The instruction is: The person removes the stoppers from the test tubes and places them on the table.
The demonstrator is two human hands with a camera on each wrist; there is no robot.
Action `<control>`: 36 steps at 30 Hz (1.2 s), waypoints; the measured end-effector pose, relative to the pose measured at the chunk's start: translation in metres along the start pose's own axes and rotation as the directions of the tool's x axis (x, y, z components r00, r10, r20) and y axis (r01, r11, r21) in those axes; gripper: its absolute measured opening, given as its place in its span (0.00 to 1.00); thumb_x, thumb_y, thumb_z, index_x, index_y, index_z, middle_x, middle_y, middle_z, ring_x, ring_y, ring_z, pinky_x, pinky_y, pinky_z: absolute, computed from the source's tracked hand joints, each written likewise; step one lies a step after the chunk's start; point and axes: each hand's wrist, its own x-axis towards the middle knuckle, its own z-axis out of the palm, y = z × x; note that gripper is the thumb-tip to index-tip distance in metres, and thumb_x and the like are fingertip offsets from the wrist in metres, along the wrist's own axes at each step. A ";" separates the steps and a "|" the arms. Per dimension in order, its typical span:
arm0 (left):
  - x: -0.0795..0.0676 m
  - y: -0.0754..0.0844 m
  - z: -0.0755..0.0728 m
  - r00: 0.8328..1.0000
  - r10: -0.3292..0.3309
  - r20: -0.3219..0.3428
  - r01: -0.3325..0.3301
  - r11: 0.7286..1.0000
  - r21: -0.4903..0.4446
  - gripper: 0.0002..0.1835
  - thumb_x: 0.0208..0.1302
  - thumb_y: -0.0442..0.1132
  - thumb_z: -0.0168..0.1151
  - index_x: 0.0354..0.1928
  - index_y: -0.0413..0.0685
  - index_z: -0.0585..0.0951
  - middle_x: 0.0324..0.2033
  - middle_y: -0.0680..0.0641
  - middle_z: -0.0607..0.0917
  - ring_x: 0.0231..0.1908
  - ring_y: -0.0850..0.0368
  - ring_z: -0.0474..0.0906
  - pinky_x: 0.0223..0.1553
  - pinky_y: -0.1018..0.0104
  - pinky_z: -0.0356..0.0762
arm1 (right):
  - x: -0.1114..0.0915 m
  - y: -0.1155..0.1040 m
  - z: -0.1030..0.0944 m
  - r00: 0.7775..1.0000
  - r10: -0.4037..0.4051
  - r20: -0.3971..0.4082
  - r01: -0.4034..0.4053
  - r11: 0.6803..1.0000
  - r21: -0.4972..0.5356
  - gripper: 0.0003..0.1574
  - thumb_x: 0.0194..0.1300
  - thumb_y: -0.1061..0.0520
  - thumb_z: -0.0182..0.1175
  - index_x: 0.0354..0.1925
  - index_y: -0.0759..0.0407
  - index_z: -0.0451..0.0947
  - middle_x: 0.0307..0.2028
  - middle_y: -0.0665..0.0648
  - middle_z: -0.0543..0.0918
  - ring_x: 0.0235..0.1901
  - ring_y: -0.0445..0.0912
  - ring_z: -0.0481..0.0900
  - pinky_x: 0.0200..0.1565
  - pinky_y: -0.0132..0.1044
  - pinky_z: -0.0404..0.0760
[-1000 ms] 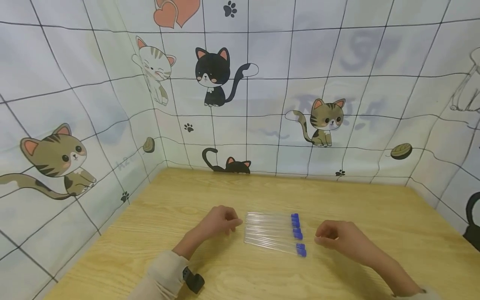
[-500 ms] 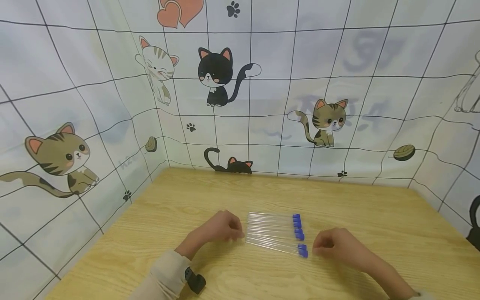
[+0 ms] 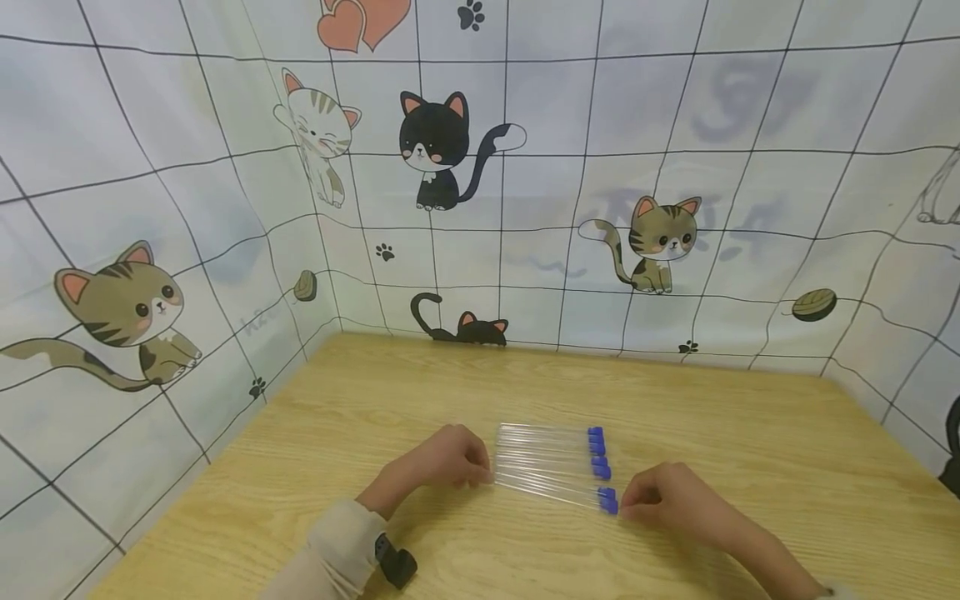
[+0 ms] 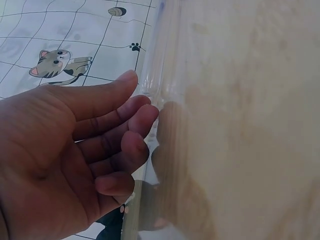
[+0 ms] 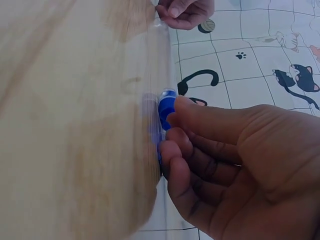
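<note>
Several clear test tubes (image 3: 540,458) with blue caps (image 3: 598,454) lie side by side on the wooden table (image 3: 420,375), caps to the right. The nearest ones are slightly fanned apart at the cap end. My left hand (image 3: 453,457) is at the tubes' left ends, fingers loosely bent; in the left wrist view the thumb stands apart from the fingers, with nothing between them. Right beside the nearest blue cap (image 5: 167,107) is my right hand (image 3: 667,497), thumb and forefinger tips at the cap's end. Whether they touch it is hard to tell.
A white cloth with grid lines and cartoon cats (image 3: 435,150) surrounds the table at the back and sides. A black object (image 3: 952,454) shows at the right edge. A small black device (image 3: 395,562) is strapped on the left wrist.
My left hand has moved slightly toward me along the tubes' left ends. My right hand has come nearer and left, up to the nearest cap. The tubes lie as before.
</note>
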 end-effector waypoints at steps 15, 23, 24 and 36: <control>0.004 -0.005 0.006 1.000 0.001 -0.025 0.000 0.999 0.045 0.07 0.58 0.40 0.69 0.23 0.52 0.83 0.18 0.57 0.79 0.19 0.65 0.72 0.22 0.71 0.71 | 0.002 0.001 0.008 0.999 0.000 -0.046 -0.001 1.000 -0.026 0.06 0.59 0.53 0.67 0.27 0.50 0.82 0.23 0.41 0.80 0.24 0.33 0.72 0.28 0.31 0.73; 0.006 -0.007 0.008 0.999 0.021 -0.033 -0.018 0.996 0.088 0.08 0.57 0.40 0.70 0.23 0.52 0.82 0.19 0.59 0.79 0.22 0.66 0.70 0.25 0.71 0.71 | 0.003 -0.002 0.009 0.999 0.016 -0.044 -0.017 1.000 -0.023 0.05 0.60 0.54 0.67 0.27 0.51 0.82 0.23 0.41 0.81 0.24 0.33 0.73 0.28 0.31 0.74; 0.006 -0.007 0.009 0.999 0.019 -0.036 -0.015 0.995 0.096 0.08 0.56 0.40 0.71 0.23 0.53 0.82 0.20 0.59 0.78 0.22 0.66 0.70 0.26 0.71 0.70 | 0.004 -0.002 0.009 0.999 0.014 -0.046 -0.016 1.000 -0.025 0.05 0.60 0.54 0.67 0.27 0.51 0.82 0.23 0.41 0.81 0.24 0.33 0.73 0.28 0.31 0.74; 0.004 -0.007 0.011 1.000 0.008 -0.019 -0.005 0.989 0.150 0.09 0.56 0.41 0.71 0.23 0.54 0.80 0.20 0.60 0.76 0.22 0.67 0.68 0.25 0.72 0.69 | 0.004 -0.001 0.012 0.998 0.004 -0.069 -0.007 0.999 -0.041 0.06 0.60 0.53 0.67 0.27 0.50 0.82 0.22 0.40 0.80 0.23 0.32 0.72 0.27 0.30 0.74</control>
